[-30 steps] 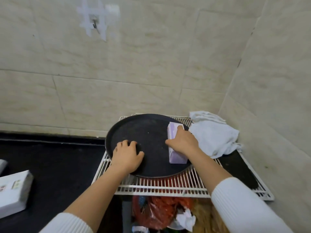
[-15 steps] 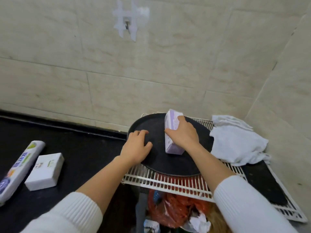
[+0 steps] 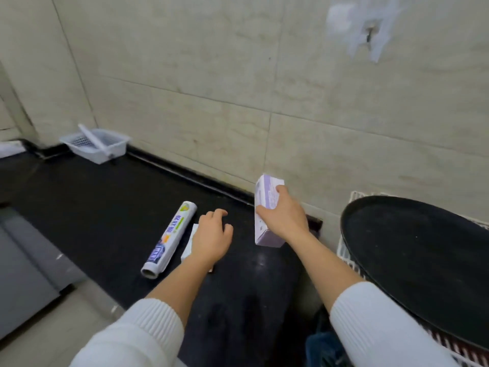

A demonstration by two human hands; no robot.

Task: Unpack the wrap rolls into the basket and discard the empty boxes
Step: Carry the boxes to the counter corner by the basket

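Note:
My right hand grips a purple and white box and holds it upright above the black counter. My left hand hovers with fingers apart over a small white box, which it mostly hides. A printed wrap roll lies on the counter just left of that hand. Far back left, a white basket stands against the wall with a white roll leaning in it.
A round black tray rests on a white wire rack at the right. A tiled wall runs behind the counter. A grey unit sits at the lower left.
My right hand has lifted the purple box off the black tray and carried it left over the counter. My left hand left the tray's rim and moved above the white box.

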